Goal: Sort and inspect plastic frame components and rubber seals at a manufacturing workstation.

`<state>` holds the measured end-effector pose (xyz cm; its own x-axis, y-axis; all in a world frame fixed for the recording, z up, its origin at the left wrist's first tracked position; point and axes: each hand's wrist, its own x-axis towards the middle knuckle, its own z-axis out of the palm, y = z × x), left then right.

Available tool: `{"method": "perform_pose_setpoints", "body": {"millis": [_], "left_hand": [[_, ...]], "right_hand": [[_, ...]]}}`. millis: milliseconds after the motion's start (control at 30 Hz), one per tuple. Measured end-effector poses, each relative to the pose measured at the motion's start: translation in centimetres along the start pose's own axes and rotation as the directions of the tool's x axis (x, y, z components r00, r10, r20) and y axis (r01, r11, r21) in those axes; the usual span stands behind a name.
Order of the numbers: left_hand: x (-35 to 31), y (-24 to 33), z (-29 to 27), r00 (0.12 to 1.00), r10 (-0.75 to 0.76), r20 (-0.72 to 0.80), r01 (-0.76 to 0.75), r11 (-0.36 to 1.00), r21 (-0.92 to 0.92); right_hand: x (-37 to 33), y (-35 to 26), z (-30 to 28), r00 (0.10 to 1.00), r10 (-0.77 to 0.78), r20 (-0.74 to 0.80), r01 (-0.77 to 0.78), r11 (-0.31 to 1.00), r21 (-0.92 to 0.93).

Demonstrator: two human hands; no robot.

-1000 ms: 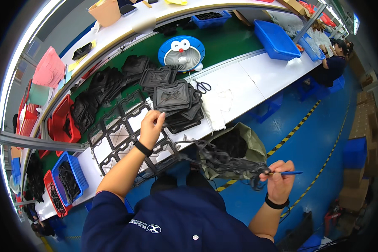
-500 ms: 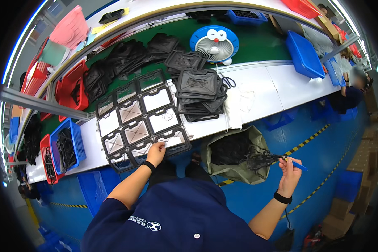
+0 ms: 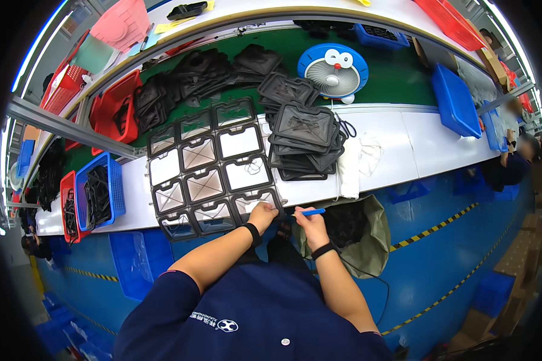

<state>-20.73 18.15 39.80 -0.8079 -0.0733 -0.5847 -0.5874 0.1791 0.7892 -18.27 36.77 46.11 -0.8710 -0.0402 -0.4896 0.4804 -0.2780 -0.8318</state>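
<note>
At the table's front edge lies a sheet of joined black plastic frames in a grid, some cells backed by thin, partly brownish film. My left hand is closed at the near right cell of this sheet, fingertips on its edge. Just to the right, my right hand grips a slim tool with a blue handle; the fingers hide most of its working end, which is too small to make out. Below the table edge, by my right wrist, stands an olive-green sack with dark scrap inside.
Behind the grid are stacked black frames, with a heap of black pieces farther back. Scissors, a white cloth and a blue fan are to the right. A blue basket and red bin stand left.
My right hand has come left from beyond the sack to beside my left hand, and the bunch of black strands is no longer in it. My left hand has shifted right along the frame edge.
</note>
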Motion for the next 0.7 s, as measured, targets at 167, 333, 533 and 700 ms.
{"method": "perform_pose_setpoints", "body": {"millis": [167,333,533,700], "left_hand": [[-1.7,2.6,-1.7,0.968,-0.175,0.182,0.195,0.975,-0.102],[-1.9,3.8,-2.3,0.947,-0.082,0.310,0.141,0.974,-0.175],[-1.5,3.3,-2.0,0.969,-0.025,0.244,0.114,0.928,-0.356],[-1.3,3.4,-2.3,0.963,-0.053,0.263,0.130,0.950,-0.283]], "right_hand": [[3.9,1.2,3.7,0.994,0.110,-0.012,-0.108,0.991,0.077],[4.7,1.4,4.6,0.994,0.112,-0.006,-0.111,0.987,0.116],[4.6,0.2,4.7,0.986,0.162,0.026,-0.163,0.985,0.059],[4.6,-0.2,4.7,0.990,0.141,0.029,-0.141,0.990,0.002]]}}
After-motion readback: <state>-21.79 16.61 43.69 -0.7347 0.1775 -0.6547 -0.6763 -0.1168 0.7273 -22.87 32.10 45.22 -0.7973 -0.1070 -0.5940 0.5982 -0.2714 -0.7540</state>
